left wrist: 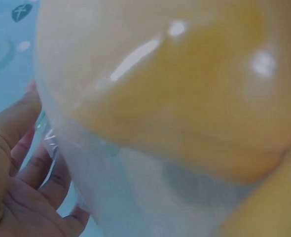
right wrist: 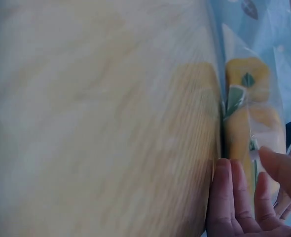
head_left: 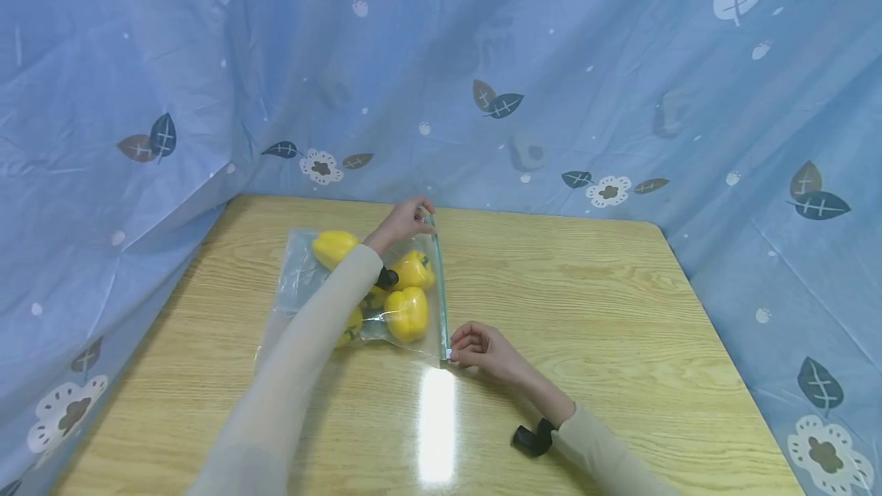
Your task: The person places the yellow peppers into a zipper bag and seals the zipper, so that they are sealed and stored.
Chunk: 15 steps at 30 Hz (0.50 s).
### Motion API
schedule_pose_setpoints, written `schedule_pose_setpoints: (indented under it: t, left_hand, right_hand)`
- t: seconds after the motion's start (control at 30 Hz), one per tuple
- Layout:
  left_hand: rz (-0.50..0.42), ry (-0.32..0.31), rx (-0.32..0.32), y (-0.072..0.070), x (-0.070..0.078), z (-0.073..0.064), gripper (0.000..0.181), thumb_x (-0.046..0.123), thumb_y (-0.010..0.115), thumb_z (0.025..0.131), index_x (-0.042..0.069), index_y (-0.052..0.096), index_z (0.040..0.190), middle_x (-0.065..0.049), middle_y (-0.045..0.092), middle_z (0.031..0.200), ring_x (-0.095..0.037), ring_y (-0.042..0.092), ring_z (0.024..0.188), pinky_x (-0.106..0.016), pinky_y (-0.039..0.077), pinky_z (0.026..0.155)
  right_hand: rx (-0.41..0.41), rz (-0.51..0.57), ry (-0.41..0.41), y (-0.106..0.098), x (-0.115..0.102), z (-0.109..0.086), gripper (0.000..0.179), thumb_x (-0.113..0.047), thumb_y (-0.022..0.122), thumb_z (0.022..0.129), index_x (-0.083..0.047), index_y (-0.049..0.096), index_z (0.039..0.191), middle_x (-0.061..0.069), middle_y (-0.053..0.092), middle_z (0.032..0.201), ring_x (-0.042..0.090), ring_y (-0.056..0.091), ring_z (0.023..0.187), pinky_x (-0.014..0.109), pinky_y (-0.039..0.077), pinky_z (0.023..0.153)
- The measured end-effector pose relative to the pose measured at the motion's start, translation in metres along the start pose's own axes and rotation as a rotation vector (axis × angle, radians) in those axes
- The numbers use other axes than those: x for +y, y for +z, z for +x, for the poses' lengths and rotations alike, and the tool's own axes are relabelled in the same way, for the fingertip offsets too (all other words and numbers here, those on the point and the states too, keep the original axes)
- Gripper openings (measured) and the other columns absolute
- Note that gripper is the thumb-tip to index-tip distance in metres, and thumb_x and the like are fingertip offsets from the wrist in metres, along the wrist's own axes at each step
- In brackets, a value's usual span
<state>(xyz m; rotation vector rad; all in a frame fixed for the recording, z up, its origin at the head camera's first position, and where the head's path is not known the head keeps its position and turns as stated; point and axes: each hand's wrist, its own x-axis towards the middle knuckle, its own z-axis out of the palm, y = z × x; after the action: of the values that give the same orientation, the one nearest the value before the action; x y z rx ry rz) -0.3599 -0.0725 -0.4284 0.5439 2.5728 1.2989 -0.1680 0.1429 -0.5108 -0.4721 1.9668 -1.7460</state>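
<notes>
A clear slider zip bag (head_left: 292, 270) lies flat on the table with several yellow bell peppers (head_left: 406, 314) inside. Its green zip strip (head_left: 442, 289) runs along the right side, from the far corner to the near one. At the far end of the strip, my left hand (head_left: 408, 220) pinches the bag's edge. My right hand (head_left: 485, 350) is at the near end, with thumb and fingers holding the small white slider (head_left: 449, 354). A large yellow pepper (left wrist: 195, 89) under the plastic fills most of the left wrist view. My left forearm hides part of the bag.
The wooden table (head_left: 565, 289) extends to the right of the bag. Behind and beside it hangs a blue curtain (head_left: 427, 83) with leaf and flower prints. A bright reflection lies on the tabletop just in front of the bag.
</notes>
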Motion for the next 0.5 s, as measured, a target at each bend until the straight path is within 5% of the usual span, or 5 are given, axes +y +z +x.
schedule_pose_setpoints:
  t: [0.13, 0.33, 0.5]
  left_hand:
    - [0.017, 0.031, -0.043, -0.002, -0.003, 0.0, 0.038, 0.016, 0.067, 0.086, 0.001, 0.049, 0.116, -0.016, 0.052, 0.112, -0.026, 0.051, 0.103, -0.037, 0.047, 0.088]
    - [0.027, 0.067, -0.084, 0.001, -0.01, -0.003, 0.043, 0.021, 0.066, 0.087, 0.0, 0.049, 0.12, -0.017, 0.052, 0.124, -0.032, 0.048, 0.116, -0.042, 0.042, 0.1]
    - [0.161, 0.143, -0.072, 0.0, -0.013, -0.015, 0.042, 0.027, 0.063, 0.089, 0.007, 0.051, 0.124, -0.012, 0.048, 0.134, -0.03, 0.04, 0.127, -0.045, 0.032, 0.107]
  right_hand:
    - [0.0, -0.081, -0.009, -0.007, -0.001, 0.002, 0.029, -0.007, 0.062, 0.088, 0.007, 0.052, 0.111, 0.025, 0.058, 0.105, 0.021, 0.06, 0.09, 0.03, 0.054, 0.079]
    - [0.008, -0.204, -0.07, -0.023, -0.013, 0.001, 0.03, -0.012, 0.061, 0.09, 0.006, 0.052, 0.113, 0.022, 0.06, 0.109, 0.024, 0.058, 0.097, 0.025, 0.049, 0.084]
    - [0.052, -0.283, -0.1, -0.043, -0.032, 0.0, 0.033, -0.01, 0.06, 0.091, 0.007, 0.051, 0.117, 0.028, 0.054, 0.118, 0.038, 0.055, 0.105, 0.038, 0.049, 0.089]
